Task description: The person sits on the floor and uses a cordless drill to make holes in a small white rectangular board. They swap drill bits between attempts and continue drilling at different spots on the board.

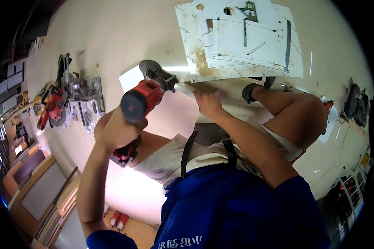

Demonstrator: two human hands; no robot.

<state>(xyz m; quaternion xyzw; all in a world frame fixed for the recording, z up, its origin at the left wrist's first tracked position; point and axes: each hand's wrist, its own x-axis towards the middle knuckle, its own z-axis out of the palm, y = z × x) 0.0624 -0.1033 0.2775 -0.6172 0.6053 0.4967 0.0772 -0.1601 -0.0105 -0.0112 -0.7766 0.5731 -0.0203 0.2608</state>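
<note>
My left hand [122, 128] is closed round the handle of a red and black cordless drill [143, 98]. Its front end points up and to the right, toward a pale flat strip [185, 89]. That strip is pinched in the fingers of my right hand [207, 103]; whether the drill touches it I cannot tell. Just behind the drill's front end is my shoe [151, 68]. Beyond my hands lie white boards [191, 50] carrying a combination square [249, 11], a drill bit [245, 33], a pen [256, 48] and a dark strip [288, 45].
A mitre saw [77, 89] and a red and black saw [52, 108] stand on the floor at left. Wooden-framed panels [43, 191] lean at lower left, near two red cylinders [118, 220]. Dark gear [356, 103] lies far right, above a metal rack [351, 186].
</note>
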